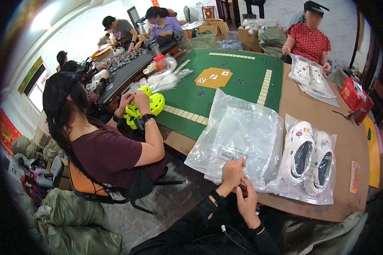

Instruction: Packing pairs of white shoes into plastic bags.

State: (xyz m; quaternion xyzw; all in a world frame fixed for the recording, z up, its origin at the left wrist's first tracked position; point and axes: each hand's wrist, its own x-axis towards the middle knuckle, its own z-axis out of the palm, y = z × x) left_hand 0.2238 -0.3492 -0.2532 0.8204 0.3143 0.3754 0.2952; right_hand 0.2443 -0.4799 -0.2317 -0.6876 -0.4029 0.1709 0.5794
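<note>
A stack of clear plastic zip bags (pixel 242 131) lies flat at the table's near edge in front of me. My left hand (pixel 233 172) rests on the near edge of the top bag, its fingers curled in on the plastic. Just below and to its right is my right hand (pixel 247 202), index finger stretched out and thumb apart, close by the bag edge. It holds nothing that I can see. To the right, a pair of white clogs (pixel 300 148) with colourful charms and dark inserts lies inside another clear bag (pixel 281 187).
On my left, a seated person holds lime-green clogs (pixel 156 104) over the green table mat (pixel 191 89). Across the table, a person in red handles bagged white clogs (pixel 302 70). A red bag (pixel 356 100) and an orange-white packet (pixel 354 176) lie at the right.
</note>
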